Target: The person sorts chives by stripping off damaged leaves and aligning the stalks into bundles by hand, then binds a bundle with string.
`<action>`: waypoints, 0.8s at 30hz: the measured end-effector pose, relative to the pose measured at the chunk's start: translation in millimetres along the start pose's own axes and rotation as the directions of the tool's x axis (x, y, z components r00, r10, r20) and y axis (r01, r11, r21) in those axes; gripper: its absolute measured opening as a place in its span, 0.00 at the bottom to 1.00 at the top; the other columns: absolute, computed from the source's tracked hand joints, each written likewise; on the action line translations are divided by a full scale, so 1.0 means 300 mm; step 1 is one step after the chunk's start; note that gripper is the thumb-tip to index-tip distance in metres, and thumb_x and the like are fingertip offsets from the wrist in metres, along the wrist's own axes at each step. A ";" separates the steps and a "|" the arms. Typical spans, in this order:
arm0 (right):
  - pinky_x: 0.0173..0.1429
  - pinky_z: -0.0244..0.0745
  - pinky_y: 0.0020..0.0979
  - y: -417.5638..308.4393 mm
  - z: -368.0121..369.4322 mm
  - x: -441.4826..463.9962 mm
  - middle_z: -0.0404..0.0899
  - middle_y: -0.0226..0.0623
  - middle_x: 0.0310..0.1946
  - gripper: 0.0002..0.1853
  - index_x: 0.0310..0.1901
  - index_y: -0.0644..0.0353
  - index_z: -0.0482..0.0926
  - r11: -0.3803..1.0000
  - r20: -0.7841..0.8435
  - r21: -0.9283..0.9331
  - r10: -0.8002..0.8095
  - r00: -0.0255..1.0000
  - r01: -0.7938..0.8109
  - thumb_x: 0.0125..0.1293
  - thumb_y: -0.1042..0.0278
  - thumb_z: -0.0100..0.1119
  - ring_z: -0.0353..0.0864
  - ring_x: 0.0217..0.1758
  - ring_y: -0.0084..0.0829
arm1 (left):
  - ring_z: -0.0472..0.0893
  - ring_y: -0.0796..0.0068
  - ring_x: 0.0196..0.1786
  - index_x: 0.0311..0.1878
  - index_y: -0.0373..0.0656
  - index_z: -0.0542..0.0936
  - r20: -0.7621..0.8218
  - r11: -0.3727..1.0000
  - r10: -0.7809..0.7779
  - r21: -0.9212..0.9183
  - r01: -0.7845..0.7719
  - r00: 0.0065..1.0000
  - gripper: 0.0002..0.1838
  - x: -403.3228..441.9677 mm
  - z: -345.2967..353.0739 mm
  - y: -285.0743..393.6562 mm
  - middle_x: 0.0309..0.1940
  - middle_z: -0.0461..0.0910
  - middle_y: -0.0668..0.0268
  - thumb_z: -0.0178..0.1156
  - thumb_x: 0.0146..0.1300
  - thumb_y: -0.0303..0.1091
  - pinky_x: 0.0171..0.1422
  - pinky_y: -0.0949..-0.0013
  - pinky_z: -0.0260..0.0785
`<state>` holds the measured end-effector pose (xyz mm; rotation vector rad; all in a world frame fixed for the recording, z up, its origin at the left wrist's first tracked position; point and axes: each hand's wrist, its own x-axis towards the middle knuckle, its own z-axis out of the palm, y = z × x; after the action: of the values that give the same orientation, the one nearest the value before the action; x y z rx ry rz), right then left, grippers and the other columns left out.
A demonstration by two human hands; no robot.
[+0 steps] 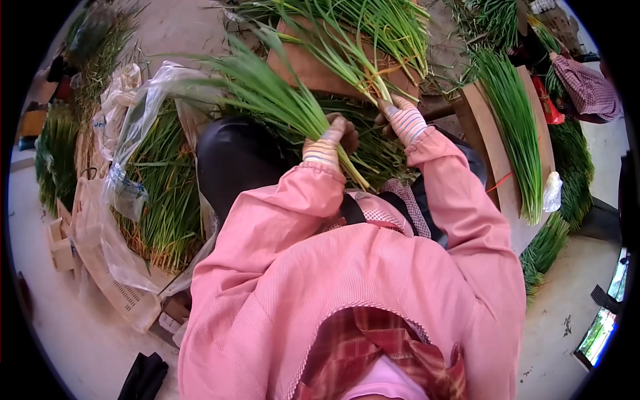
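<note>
My left hand point(333, 137), in a striped glove with bare fingertips, is closed round a bunch of long green stalks point(293, 107); the leaves fan to the upper left and the pale ends point down toward my lap. My right hand point(401, 117), gloved alike, pinches the pale lower ends of a smaller bunch point(357, 73), whose leaves spread up and to the left. Just beyond it, more green stalks point(400, 33) lie on a brown board point(320, 77). Loose leaves lie below, between my knees.
A plastic-lined crate point(123, 280) of greens stands at left. On the right, a long bundle point(513, 133) lies on a curved brown board point(493, 140), beside a small white-capped object point(552, 192). A person's checked sleeve point(587, 87) shows at upper right.
</note>
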<state>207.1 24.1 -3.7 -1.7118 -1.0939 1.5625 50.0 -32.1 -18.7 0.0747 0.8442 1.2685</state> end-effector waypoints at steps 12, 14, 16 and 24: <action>0.50 0.65 0.34 0.101 0.126 -0.092 0.71 0.52 0.39 0.27 0.48 0.63 0.67 0.661 0.302 -0.575 -0.377 0.876 0.483 0.44 0.61 0.57 0.69 0.46 0.46 | 0.75 0.66 0.32 0.43 0.42 0.72 -0.144 0.977 -0.036 0.204 0.065 0.989 0.18 0.024 -0.061 -0.049 0.31 0.75 0.62 0.62 0.46 0.25 0.33 0.68 0.69; 0.50 0.65 0.32 0.090 0.116 -0.074 0.72 0.51 0.39 0.27 0.49 0.62 0.66 0.747 0.485 -0.384 -0.337 0.807 0.543 0.46 0.62 0.57 0.71 0.45 0.43 | 0.75 0.67 0.30 0.43 0.42 0.71 -0.090 0.981 -0.031 0.188 0.047 0.995 0.20 0.046 -0.093 -0.052 0.30 0.75 0.61 0.62 0.44 0.21 0.31 0.68 0.70; 0.44 0.68 0.26 0.046 0.102 -0.066 0.74 0.41 0.33 0.19 0.45 0.63 0.69 0.843 0.450 -0.246 -0.337 0.827 0.478 0.50 0.68 0.56 0.72 0.38 0.29 | 0.75 0.68 0.29 0.43 0.42 0.70 -0.163 0.967 -0.014 0.249 0.055 0.986 0.21 0.031 -0.080 -0.028 0.30 0.75 0.62 0.62 0.43 0.20 0.30 0.69 0.70; 0.39 0.70 0.33 -0.154 0.145 0.060 0.75 0.48 0.32 0.34 0.57 0.55 0.58 0.463 0.416 -0.750 -0.224 0.881 0.472 0.47 0.59 0.58 0.76 0.34 0.38 | 0.75 0.69 0.26 0.40 0.42 0.71 -0.296 0.906 0.113 0.423 0.024 0.948 0.22 0.013 -0.077 -0.035 0.28 0.75 0.63 0.64 0.39 0.20 0.29 0.70 0.71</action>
<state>155.4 57.8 19.4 -1.6185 -2.4846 1.0160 45.1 -41.4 -42.0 0.2442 1.3967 1.1360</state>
